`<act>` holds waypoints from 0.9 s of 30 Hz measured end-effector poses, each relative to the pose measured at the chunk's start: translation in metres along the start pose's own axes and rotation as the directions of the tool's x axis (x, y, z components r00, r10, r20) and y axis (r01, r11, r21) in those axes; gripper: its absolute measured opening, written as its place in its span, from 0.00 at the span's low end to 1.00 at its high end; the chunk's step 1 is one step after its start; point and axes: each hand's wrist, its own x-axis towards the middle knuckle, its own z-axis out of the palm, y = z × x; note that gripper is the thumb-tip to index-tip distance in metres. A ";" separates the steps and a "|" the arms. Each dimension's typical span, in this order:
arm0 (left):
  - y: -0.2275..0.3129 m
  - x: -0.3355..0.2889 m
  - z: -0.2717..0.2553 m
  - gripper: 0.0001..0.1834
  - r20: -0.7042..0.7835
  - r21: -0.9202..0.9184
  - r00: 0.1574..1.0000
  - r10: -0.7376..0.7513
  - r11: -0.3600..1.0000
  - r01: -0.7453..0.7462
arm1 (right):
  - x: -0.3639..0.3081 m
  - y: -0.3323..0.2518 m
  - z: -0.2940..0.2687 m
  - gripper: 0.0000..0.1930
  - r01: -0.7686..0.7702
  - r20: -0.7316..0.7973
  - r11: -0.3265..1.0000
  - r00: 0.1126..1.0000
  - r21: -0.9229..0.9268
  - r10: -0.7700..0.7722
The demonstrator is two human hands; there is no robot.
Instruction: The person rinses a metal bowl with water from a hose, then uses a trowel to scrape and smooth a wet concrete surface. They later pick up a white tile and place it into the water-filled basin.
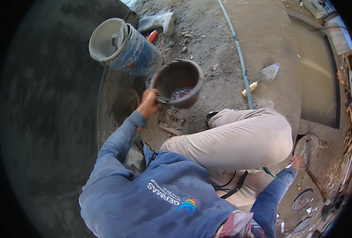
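Note:
My left hand (148,104) is closed on the rim or handle of a dark bucket (184,101), which is tilted so its inside shows. A little shiny liquid (180,93) lies at its bottom; the bucket's edges are slightly blurred. Far to the right, my right hand (297,162) is beside my bent knee with its fingers curled. Something small and pale shows at the fingers, and a green cord or hose runs near the wrist; I cannot make out what is held. Behind my left hand stands a grey-brown round container (125,102).
A splattered blue bucket (138,57) stands against the dark wall (45,99). Beyond it lie a grey boot (158,23) and an orange handle (152,36). A hose (236,41) crosses the ground near a trowel (269,73). Right are a rectangular recess (318,75) and a wooden-handled tool (318,185).

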 end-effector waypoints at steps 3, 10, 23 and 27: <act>-0.007 -0.007 -0.105 0.08 -0.111 -0.284 0.993 0.038 0.956 -0.068 | 0.019 -0.010 -0.004 0.25 0.055 0.083 0.995 0.995 -0.086 -0.048; 0.016 -0.115 -0.227 0.24 0.084 0.845 0.743 0.664 0.347 -0.406 | 0.046 0.031 -0.015 0.16 0.396 0.015 0.556 0.824 -0.731 -0.566; 0.021 -0.042 -0.126 0.26 0.043 0.992 0.422 0.906 0.011 -0.126 | -0.090 -0.019 0.007 0.13 0.105 0.052 0.994 0.993 0.043 -0.107; 0.045 -0.019 -0.034 0.27 0.495 0.794 0.034 0.868 -0.436 -0.424 | -0.064 -0.010 0.046 0.18 0.330 0.152 0.944 0.933 0.003 -0.326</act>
